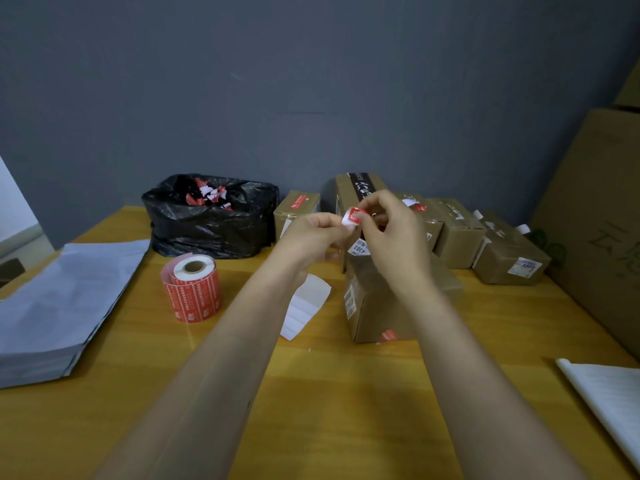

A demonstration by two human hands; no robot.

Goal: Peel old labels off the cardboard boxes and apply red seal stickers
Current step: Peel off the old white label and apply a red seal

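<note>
As my left hand (311, 233) and right hand (389, 233) pinched the red sticker (354, 216) mid-peel, sealing the box (381, 303) seemed next.

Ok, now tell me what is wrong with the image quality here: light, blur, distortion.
Head view: dim, flat light with soft shadows; wide-angle bending tilts the large carton at the right edge; glare patches on the black bin bag; the red seal sticker is soft, its print unreadable.

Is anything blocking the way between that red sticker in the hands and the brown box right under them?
Nothing visible does. The left hand and right hand pinch the small red seal sticker over the brown cardboard box.
</note>
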